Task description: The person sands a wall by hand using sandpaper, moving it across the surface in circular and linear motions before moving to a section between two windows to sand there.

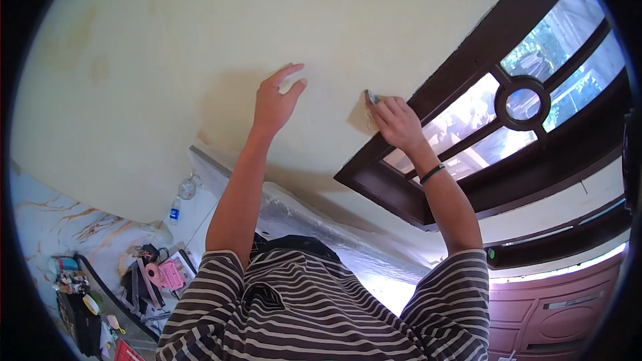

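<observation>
My right hand [399, 124] is closed around a small flat scraper [370, 97], whose narrow end is at the cream-coloured wall [321, 20]. The wall surface just under the scraper looks rough and marked. Most of the scraper is hidden by my fingers. To its left, my left hand [275, 101] is raised in front of the wall with thumb and fingers apart, holding nothing. A dark band circles my right wrist. The dark brown window frame [381, 167] runs close beside my right hand.
Glass panes [461, 107] fill the window on the right. Below me lies a plastic-wrapped surface [294, 207]. On the lower left are a water bottle [175, 212], a pink item [170, 274], a black bag [79, 317] and marble-patterned panelling [53, 217]. A pink door [555, 307] is at lower right.
</observation>
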The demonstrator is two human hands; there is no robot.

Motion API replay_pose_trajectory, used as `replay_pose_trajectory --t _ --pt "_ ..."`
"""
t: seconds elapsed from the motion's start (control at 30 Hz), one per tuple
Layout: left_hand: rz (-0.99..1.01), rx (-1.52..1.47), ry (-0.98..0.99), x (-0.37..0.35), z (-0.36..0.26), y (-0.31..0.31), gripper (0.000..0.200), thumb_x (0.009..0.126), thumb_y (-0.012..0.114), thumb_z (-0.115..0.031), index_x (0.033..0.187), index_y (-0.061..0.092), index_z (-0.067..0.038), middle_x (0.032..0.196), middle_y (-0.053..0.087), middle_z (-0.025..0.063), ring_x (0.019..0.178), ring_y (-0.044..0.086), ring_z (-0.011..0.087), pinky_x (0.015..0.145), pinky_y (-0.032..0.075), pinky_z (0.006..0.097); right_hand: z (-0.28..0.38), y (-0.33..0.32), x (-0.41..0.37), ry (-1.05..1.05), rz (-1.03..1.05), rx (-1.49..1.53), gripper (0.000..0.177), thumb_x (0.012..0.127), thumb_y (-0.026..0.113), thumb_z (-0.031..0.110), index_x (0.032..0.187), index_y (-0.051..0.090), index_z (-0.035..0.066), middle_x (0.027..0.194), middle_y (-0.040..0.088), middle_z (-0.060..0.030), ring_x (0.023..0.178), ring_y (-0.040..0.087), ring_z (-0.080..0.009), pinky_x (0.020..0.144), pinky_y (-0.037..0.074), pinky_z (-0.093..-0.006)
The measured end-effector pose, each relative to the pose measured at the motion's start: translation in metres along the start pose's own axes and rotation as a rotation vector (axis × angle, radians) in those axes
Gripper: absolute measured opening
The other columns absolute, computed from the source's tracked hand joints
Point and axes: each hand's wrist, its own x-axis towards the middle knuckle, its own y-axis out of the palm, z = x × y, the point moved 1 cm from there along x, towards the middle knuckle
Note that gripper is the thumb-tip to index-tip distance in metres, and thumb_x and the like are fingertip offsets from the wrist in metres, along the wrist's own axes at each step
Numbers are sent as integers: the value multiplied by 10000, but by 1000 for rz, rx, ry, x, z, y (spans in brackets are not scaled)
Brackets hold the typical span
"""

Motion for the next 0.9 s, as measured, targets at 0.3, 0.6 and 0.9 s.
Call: replay_pose_trajectory --t 0.3,0.6,0.9 --pt "-207 57 357 61 -48 -29 399 899 727 -154 1288 698 -69 1354 667 156 1308 576 311 1115 427 455 -10 -44 41 594 -351 -206 643 706 692 11 1348 676 41 857 489 -58 764 521 -232 699 417 -375" --pt "-64 313 909 120 -92 -44 636 880 780 -212 1458 541 -97 1576 425 179 1501 271 427 1186 275 578 15 -28 71 1018 -573 -217 861 575 589 -107 1419 626 54 852 447 -93 808 500 -298 732 442 -402" --pt "102 501 814 137 -81 -19 1263 707 916 -493 1676 148 -232 1688 -77 314 1544 -103 551 1168 29 753 50 16 108 1314 -625 -356 842 660 575 -94 1491 535 33 877 425 -98 827 474 -298 761 419 -405"
